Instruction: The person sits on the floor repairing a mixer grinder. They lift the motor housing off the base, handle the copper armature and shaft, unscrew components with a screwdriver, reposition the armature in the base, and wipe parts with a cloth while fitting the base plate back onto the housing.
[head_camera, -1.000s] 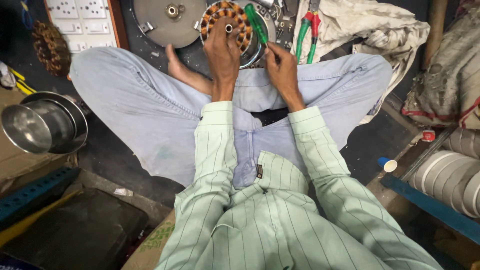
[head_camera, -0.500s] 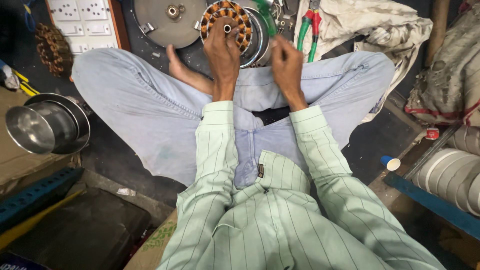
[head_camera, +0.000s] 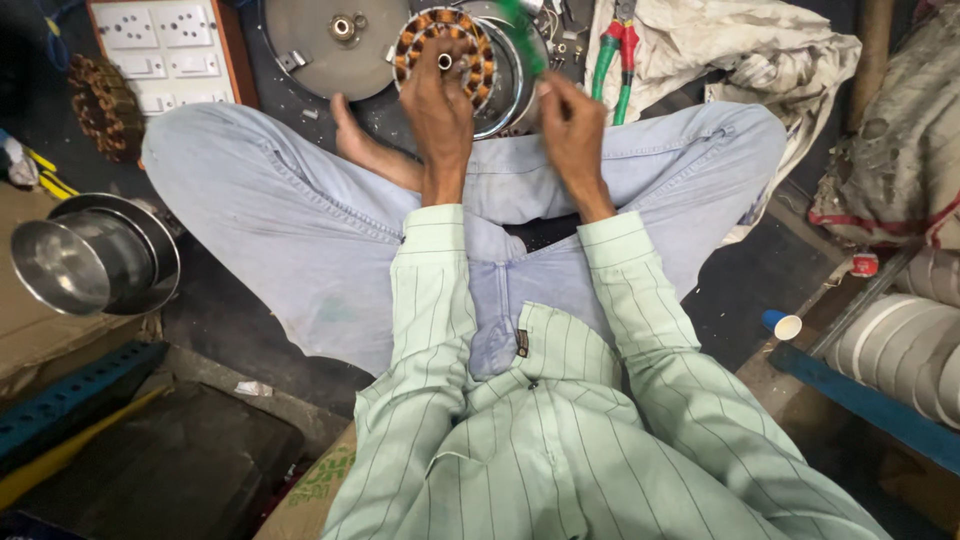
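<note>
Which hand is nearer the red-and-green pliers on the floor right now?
Right. The right hand is just left of the pliers; the left hand rests farther left on the copper-wound stator.

My right hand (head_camera: 572, 128) has lifted the green-handled screwdriver (head_camera: 522, 30) off the spot beside the round copper-wound motor stator (head_camera: 440, 50) at the upper middle of the frame; it now tilts up toward the top edge, blurred with motion. That hand has shifted a little to the right and away from the stator. The view itself has slid slightly, so the steel bowl (head_camera: 95, 255) sits lower at the left.
</note>
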